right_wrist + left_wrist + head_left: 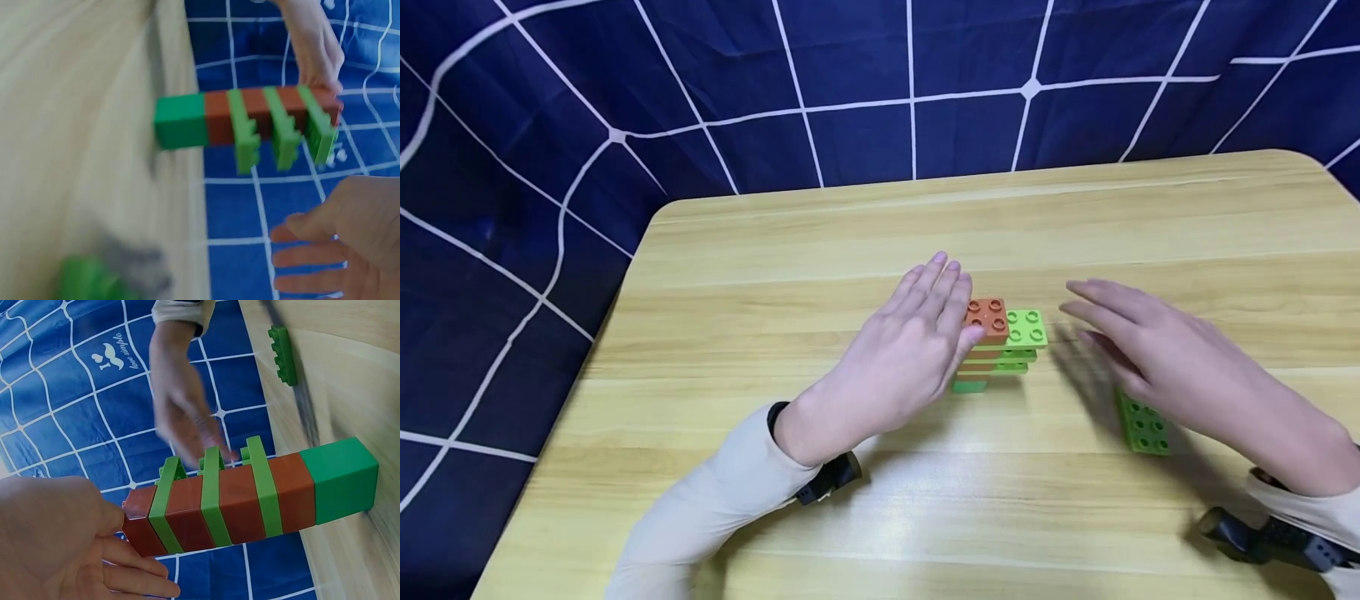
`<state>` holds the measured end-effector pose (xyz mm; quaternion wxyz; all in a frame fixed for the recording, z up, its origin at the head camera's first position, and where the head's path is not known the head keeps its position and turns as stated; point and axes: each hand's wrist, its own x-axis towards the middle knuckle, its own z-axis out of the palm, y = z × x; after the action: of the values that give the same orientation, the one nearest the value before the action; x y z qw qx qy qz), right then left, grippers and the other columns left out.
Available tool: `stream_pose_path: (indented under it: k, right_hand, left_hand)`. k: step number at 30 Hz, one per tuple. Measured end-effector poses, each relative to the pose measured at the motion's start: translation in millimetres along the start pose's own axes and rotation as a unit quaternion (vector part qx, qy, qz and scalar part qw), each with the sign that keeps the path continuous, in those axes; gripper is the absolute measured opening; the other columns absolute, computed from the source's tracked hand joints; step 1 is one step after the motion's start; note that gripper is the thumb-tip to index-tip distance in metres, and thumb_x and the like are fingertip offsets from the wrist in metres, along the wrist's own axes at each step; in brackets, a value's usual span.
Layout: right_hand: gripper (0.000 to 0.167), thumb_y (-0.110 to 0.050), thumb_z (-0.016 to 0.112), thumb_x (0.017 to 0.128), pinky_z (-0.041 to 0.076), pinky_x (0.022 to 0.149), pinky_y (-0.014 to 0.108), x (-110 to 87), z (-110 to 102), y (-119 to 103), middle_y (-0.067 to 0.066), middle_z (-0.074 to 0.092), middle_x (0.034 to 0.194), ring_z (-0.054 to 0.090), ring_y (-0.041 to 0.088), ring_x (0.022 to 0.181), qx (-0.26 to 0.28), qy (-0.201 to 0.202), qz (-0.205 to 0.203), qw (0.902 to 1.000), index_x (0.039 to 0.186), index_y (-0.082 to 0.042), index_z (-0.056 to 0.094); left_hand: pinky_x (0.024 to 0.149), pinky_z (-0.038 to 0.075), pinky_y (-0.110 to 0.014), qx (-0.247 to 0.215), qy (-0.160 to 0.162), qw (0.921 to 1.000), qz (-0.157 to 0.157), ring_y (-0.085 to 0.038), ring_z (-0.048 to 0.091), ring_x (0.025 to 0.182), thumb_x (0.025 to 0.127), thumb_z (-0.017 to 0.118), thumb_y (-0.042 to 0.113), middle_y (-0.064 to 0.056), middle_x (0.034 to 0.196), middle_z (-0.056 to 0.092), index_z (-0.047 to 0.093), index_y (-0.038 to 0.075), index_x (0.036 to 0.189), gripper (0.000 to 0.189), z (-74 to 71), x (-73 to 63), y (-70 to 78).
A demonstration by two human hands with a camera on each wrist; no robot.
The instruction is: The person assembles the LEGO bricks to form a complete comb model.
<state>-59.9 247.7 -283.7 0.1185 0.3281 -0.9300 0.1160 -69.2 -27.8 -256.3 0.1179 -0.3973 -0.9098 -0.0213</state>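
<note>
A tower of building blocks (986,320) stands upright on the table: a dark green block (345,480) at the bottom, then reddish-brown blocks alternating with light green plates (283,134) that stick out to one side. My left hand (902,354) is at the left of the tower's top, its fingers straight and its thumb by the top brown block (139,519). My right hand (1172,367), fingers extended and holding nothing, hovers to the right of the tower. It partly covers a loose green plate (1146,427) lying on the table in the head view.
The wooden table (775,275) has its far edge against a dark blue cloth (857,142) with white lines. More of this cloth hangs at the left. A black wrist device (829,479) sits on the left wrist, another (1262,537) on the right.
</note>
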Motion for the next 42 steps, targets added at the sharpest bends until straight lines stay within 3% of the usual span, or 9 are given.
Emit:
stream_pose_path:
  k: [6,16,19,23,27,29,31,36,42]
  right_hand:
    - [0.068,0.016,0.060,0.056,0.058,0.060,0.040,-31.6,12.5,27.6,0.016,0.058,0.128,0.060,0.039,0.106,0.024,-0.038,-0.082,0.9956,0.118,-0.009,0.067]
    - [0.090,0.027,0.066,0.033,0.056,0.060,0.044,-73.0,20.5,48.9,0.016,0.056,0.128,0.051,0.036,0.114,-0.018,-0.071,-0.078,0.9943,0.108,-0.023,0.071]
    - [0.089,0.025,0.063,0.034,0.054,0.069,0.046,-76.2,23.1,51.4,0.013,0.058,0.127,0.051,0.031,0.117,-0.021,-0.054,-0.085,0.9947,0.109,-0.023,0.070]
    - [0.083,0.022,0.066,0.036,0.035,0.110,0.024,-76.9,26.1,54.7,0.014,0.059,0.124,0.052,0.031,0.115,-0.009,-0.028,-0.089,0.9956,0.108,-0.019,0.069]
    - [0.014,-0.021,0.062,0.095,0.005,0.107,0.003,-75.2,28.4,56.3,0.015,0.062,0.118,0.056,0.036,0.104,-0.006,-0.006,-0.088,0.9961,0.103,-0.012,0.070]
    - [0.054,-0.050,0.035,0.101,0.007,0.106,0.002,-74.4,29.4,56.1,0.014,0.064,0.115,0.059,0.037,0.099,-0.008,0.003,-0.080,0.9968,0.102,-0.009,0.070]
    - [0.073,-0.061,0.020,0.097,0.029,0.109,0.012,-73.6,29.1,55.6,0.014,0.066,0.113,0.062,0.036,0.097,-0.009,0.006,-0.064,0.9979,0.103,-0.007,0.069]
    - [0.063,-0.058,0.037,0.095,0.055,0.070,0.050,-71.8,23.2,53.8,0.014,0.069,0.105,0.067,0.033,0.089,0.001,-0.007,-0.019,0.9998,0.111,-0.004,0.065]
    - [0.037,-0.037,0.063,0.094,0.057,0.063,0.049,-68.1,17.5,51.7,0.010,0.070,0.097,0.068,0.029,0.082,0.005,-0.013,0.006,0.9999,0.114,-0.005,0.062]
  left_hand:
    - [0.118,0.019,-0.038,-0.003,-0.012,0.9999,-0.011,-0.032,0.028,0.142,0.106,0.031,0.033,-0.023,0.146,0.040,0.041,-0.007,0.141,0.054,-1.8,2.4,0.5]
    - [0.118,0.019,-0.038,-0.004,-0.003,1.0000,-0.003,-0.032,0.030,0.141,0.106,0.033,0.033,-0.022,0.144,0.044,0.046,-0.005,0.138,0.052,-2.0,3.9,0.5]
    - [0.118,0.020,-0.038,-0.017,0.005,0.9998,-0.001,-0.032,0.032,0.140,0.106,0.035,0.033,-0.020,0.141,0.049,0.049,-0.005,0.135,0.049,-2.0,3.6,0.2]
    - [0.117,0.022,-0.038,-0.033,0.015,0.9993,0.005,-0.032,0.035,0.138,0.106,0.037,0.030,-0.019,0.137,0.053,0.052,-0.005,0.130,0.046,-2.1,3.7,-0.3]
    - [0.117,0.022,-0.038,-0.038,0.016,0.9991,0.008,-0.033,0.035,0.138,0.106,0.036,0.030,-0.020,0.136,0.054,0.053,-0.005,0.128,0.045,-2.3,3.8,-0.7]
    - [0.117,0.021,-0.038,-0.035,0.013,0.9993,0.005,-0.033,0.034,0.139,0.106,0.036,0.030,-0.020,0.136,0.054,0.053,-0.005,0.128,0.045,-2.3,3.8,-0.9]
    - [0.117,0.021,-0.038,-0.030,0.010,0.9995,0.003,-0.033,0.034,0.139,0.106,0.036,0.030,-0.021,0.136,0.054,0.053,-0.006,0.128,0.045,-2.4,3.9,-0.9]
    - [0.118,0.020,-0.038,-0.028,0.002,0.9996,-0.003,-0.034,0.033,0.139,0.106,0.035,0.030,-0.021,0.138,0.052,0.052,-0.006,0.129,0.046,-2.9,3.6,-0.1]
    - [0.117,0.021,-0.038,-0.026,-0.005,0.9995,-0.018,-0.034,0.031,0.140,0.107,0.033,0.031,-0.023,0.142,0.046,0.049,-0.006,0.134,0.049,-3.0,3.0,2.8]
